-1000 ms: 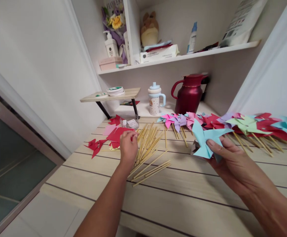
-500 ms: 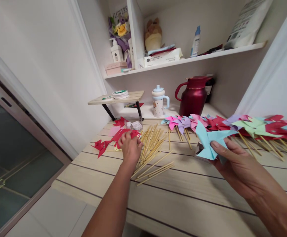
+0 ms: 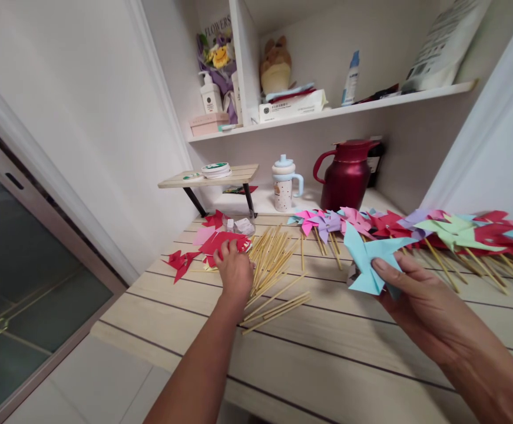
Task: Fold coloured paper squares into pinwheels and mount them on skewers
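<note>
Since the earlier frames, the left hand (image 3: pixel 234 272) has dropped from above the red paper onto the near edge of the pile of wooden sticks (image 3: pixel 270 266), and the right hand (image 3: pixel 409 288) has drawn the light blue pinwheel (image 3: pixel 368 259) slightly closer to the body.

Left hand: palm down, fingers curled over the spot where the red paper pieces (image 3: pixel 218 242) meet the sticks. Whether it has actually gripped a stick cannot be told; the fingertips are hidden under the hand.

Right hand: closed on the blue pinwheel, thumb pressed across its lower fold, fingers beneath. The pinwheel is held just above the wooden table (image 3: pixel 327 359), well apart from the stick pile.

Behind it, a row of finished pinwheels (image 3: pixel 442 231) on sticks lies along the table's far right. A red jug (image 3: pixel 345 175) and a spotted cup (image 3: pixel 283 184) stand at the back wall.
</note>
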Available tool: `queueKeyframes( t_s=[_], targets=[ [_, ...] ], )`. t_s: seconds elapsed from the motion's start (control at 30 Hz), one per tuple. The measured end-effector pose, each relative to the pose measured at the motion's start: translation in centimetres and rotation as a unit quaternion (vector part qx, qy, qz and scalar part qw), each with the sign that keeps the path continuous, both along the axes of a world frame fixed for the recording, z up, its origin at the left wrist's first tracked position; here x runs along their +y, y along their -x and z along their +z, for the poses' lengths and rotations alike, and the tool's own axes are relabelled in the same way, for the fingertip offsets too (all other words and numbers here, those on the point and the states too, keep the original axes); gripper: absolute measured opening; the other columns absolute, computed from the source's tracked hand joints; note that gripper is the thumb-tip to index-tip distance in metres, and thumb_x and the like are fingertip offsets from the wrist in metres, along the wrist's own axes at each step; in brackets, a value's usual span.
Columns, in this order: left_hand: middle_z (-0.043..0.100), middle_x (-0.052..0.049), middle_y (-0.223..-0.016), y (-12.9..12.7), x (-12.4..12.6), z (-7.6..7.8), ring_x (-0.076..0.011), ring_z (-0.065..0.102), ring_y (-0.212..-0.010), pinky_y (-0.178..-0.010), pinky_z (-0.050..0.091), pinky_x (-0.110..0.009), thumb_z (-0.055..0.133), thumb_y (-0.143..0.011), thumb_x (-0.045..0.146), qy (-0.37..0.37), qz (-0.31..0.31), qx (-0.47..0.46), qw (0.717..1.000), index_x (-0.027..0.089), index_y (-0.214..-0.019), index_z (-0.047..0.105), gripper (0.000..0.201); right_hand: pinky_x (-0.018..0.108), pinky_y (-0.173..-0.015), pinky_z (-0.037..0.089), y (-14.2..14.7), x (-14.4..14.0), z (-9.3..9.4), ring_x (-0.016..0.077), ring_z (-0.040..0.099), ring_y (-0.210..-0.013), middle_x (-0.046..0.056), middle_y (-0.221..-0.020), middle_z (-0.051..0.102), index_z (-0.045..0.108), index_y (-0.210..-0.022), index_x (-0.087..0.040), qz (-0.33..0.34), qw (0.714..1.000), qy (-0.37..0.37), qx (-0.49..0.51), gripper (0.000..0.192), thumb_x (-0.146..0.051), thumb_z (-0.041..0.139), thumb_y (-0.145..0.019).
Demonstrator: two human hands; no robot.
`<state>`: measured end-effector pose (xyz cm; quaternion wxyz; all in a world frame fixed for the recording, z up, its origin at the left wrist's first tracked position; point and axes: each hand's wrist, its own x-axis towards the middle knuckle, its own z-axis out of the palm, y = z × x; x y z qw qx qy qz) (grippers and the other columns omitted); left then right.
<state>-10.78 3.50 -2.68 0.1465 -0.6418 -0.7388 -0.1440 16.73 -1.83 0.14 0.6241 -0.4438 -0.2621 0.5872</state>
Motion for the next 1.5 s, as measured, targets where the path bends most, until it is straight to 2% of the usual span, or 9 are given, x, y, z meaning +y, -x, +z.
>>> queueKeyframes(
  t_s=[0.33,0.47,0.57,0.73,0.9,1.1,1.23,1.3,1.5],
  targets=[
    [0.045,-0.016,-0.15,-1.0,-0.7,0.8,-0.0343,0.034,-0.14,-0.112,0.023,-0.056,0.056,-0.084,0.017,-0.022,0.006,0.057,0.998,0.015,-0.092,0.076,0.022,0.012,-0.056,0.053,-0.3,0.1,-0.4,0.0081,0.059,-0.069,-0.007,-0.081,0.07,0.074,-0.078,-0.031,0.009,1.0,-0.017,0.008,0.023,-0.03,0.09,-0.062],
    [0.046,-0.011,-0.151,-1.2,-1.7,2.4,-0.0318,0.035,-0.14,-0.113,0.024,-0.053,0.058,-0.085,0.021,-0.084,0.01,0.025,0.996,0.019,-0.084,0.074,0.016,0.016,-0.062,0.056,-0.5,0.4,-0.7,0.0091,0.061,-0.07,-0.007,-0.082,0.071,0.074,-0.08,-0.029,0.023,0.999,-0.043,0.003,0.02,-0.031,0.087,-0.065],
    [0.047,-0.008,-0.15,-1.9,-3.7,3.4,-0.0311,0.036,-0.139,-0.112,0.027,-0.052,0.064,-0.084,0.025,-0.116,-0.045,-0.038,0.991,0.022,-0.075,0.073,0.012,0.021,-0.064,0.057,-0.9,0.7,-0.7,0.0111,0.064,-0.073,-0.007,-0.084,0.073,0.073,-0.082,-0.029,0.021,0.998,-0.055,0.003,0.022,-0.032,0.087,-0.065],
    [0.061,-0.005,-0.136,-3.3,-9.4,2.8,-0.0306,0.046,-0.131,-0.106,0.036,-0.051,0.067,-0.081,0.019,-0.006,-0.191,-0.057,0.98,0.023,-0.066,0.07,0.016,0.02,-0.063,0.057,-1.5,0.7,-0.2,0.0083,0.062,-0.069,-0.009,-0.08,0.071,0.072,-0.079,-0.029,-0.001,0.996,-0.08,0.029,0.023,-0.03,0.089,-0.063],
    [0.07,-0.006,-0.12,-4.3,-13.2,0.8,-0.0274,0.055,-0.119,-0.096,0.043,-0.047,0.062,-0.085,0.014,0.09,-0.239,-0.019,0.967,0.022,-0.076,0.072,0.016,0.022,-0.063,0.058,-1.4,0.5,0.3,0.0098,0.065,-0.071,-0.009,-0.083,0.072,0.071,-0.079,-0.028,-0.004,0.996,-0.088,0.025,0.026,-0.031,0.089,-0.061],
    [0.062,-0.009,-0.133,-4.3,-11.6,0.3,-0.0294,0.047,-0.129,-0.106,0.035,-0.049,0.058,-0.09,0.021,0.055,-0.2,0.028,0.978,0.021,-0.086,0.072,0.014,0.022,-0.062,0.057,-1.3,0.5,0.1,0.0105,0.065,-0.071,-0.008,-0.081,0.073,0.072,-0.08,-0.028,0.002,0.996,-0.084,0.022,0.026,-0.031,0.089,-0.061],
    [0.053,-0.011,-0.143,-3.1,-9.9,-0.3,-0.031,0.042,-0.134,-0.107,0.033,-0.051,0.06,-0.09,0.037,0.081,-0.179,0.013,0.98,0.024,-0.121,0.063,0.033,0.023,-0.064,0.057,-1.4,0.6,0.1,0.011,0.065,-0.072,-0.007,-0.083,0.073,0.072,-0.08,-0.028,0.003,0.996,-0.089,0.021,0.024,-0.031,0.089,-0.062],
    [0.053,-0.01,-0.144,-2.5,-9.4,-0.6,-0.0302,0.043,-0.133,-0.105,0.035,-0.05,0.053,-0.094,0.039,0.085,-0.172,0.005,0.981,0.026,-0.129,0.058,0.037,0.022,-0.064,0.057,-1.5,0.7,0.0,0.0108,0.066,-0.071,-0.007,-0.084,0.073,0.072,-0.08,-0.028,0.006,0.996,-0.085,0.018,0.023,-0.031,0.088,-0.063],
    [0.05,-0.011,-0.146,-2.4,-9.1,-0.3,-0.0311,0.041,-0.135,-0.106,0.035,-0.049,0.056,-0.092,0.03,0.071,-0.18,0.025,0.981,0.024,-0.117,0.064,0.027,0.02,-0.061,0.055,-1.5,0.6,0.1,0.0092,0.063,-0.068,-0.007,-0.082,0.072,0.073,-0.081,-0.028,0.004,0.996,-0.083,0.017,0.024,-0.031,0.088,-0.062]
  ],
)
